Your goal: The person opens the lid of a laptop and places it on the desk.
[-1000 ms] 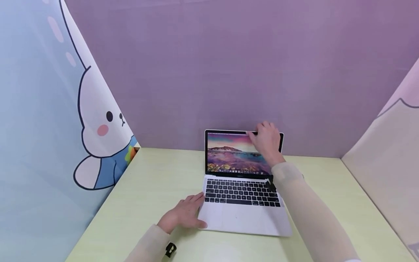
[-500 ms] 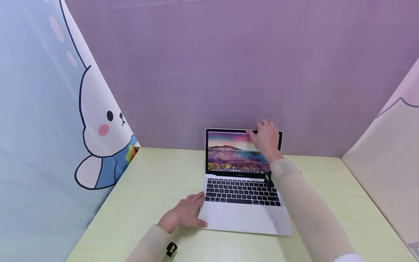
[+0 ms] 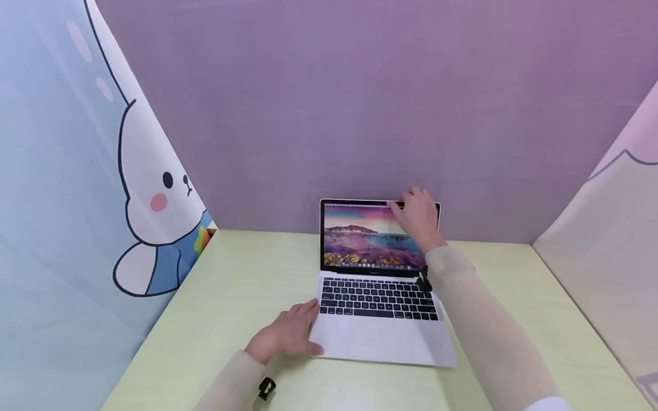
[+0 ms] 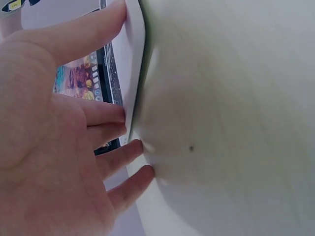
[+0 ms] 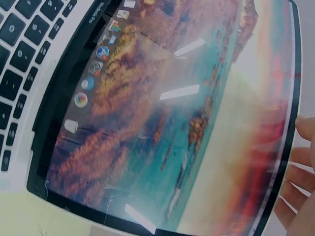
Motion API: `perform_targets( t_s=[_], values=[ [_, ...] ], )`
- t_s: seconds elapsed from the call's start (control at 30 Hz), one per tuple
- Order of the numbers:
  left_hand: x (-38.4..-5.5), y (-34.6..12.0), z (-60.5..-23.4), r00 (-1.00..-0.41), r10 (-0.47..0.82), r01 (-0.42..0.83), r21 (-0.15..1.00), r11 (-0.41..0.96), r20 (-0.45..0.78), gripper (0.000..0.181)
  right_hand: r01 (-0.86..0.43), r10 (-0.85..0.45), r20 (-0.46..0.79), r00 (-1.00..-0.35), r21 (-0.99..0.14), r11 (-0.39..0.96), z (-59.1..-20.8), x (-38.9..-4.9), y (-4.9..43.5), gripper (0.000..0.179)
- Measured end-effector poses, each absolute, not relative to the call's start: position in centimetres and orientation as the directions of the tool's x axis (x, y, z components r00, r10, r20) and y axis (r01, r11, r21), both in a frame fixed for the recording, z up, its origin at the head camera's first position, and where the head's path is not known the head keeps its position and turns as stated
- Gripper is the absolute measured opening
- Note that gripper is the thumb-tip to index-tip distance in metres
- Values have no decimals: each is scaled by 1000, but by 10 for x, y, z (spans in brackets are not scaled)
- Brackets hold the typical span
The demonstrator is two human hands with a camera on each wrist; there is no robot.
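Note:
A silver laptop (image 3: 380, 339) lies unfolded on the table, its lit screen (image 3: 360, 234) raised and showing a coastal picture. My right hand (image 3: 417, 216) holds the top edge of the lid near the right corner, thumb in front and fingers reaching behind it. In the right wrist view, the fingertips (image 5: 295, 182) show at the lid's rim. My left hand (image 3: 290, 332) rests at the left side of the base, its thumb on the front left corner. The left wrist view shows the fairly straight fingers (image 4: 120, 160) touching the laptop's edge and the table.
The pale yellow table (image 3: 257, 268) extends on both sides of the laptop. A purple cloth wall (image 3: 360, 114) stands close behind the lid. Printed panels flank the table, with a cartoon rabbit (image 3: 154, 188) on the left one.
The lid's top edge appears slightly higher and the screen a little more upright, with the right hand still on it. The left hand keeps its place; the view has shifted slightly.

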State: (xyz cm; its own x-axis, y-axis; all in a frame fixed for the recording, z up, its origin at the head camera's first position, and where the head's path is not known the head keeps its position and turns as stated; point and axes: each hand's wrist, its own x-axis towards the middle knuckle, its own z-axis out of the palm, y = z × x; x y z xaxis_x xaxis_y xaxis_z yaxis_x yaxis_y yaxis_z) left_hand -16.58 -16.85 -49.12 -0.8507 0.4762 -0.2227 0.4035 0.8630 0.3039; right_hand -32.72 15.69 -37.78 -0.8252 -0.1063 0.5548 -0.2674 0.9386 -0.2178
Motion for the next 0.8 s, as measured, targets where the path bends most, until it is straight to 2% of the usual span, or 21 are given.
perform_targets(
  t_s=[0.17, 0.33, 0.63, 0.8],
  values=[
    [-167, -168, -489, -847, 483, 408, 309, 859, -225, 100, -287, -150, 475, -867, -231, 930, -373, -319, 162, 42],
    [-164, -170, -486, -851, 472, 397, 308, 865, -229, 100, -338, -226, 444, -867, -191, 922, -373, -311, 162, 47],
    [-161, -171, -481, -856, 467, 384, 330, 862, -222, 99, -395, -261, 503, -824, -181, 901, -370, -291, 169, 46],
    [-162, -171, -481, -859, 466, 369, 374, 851, -213, 91, -406, -253, 544, -800, -182, 895, -375, -279, 181, 46]
  ],
)
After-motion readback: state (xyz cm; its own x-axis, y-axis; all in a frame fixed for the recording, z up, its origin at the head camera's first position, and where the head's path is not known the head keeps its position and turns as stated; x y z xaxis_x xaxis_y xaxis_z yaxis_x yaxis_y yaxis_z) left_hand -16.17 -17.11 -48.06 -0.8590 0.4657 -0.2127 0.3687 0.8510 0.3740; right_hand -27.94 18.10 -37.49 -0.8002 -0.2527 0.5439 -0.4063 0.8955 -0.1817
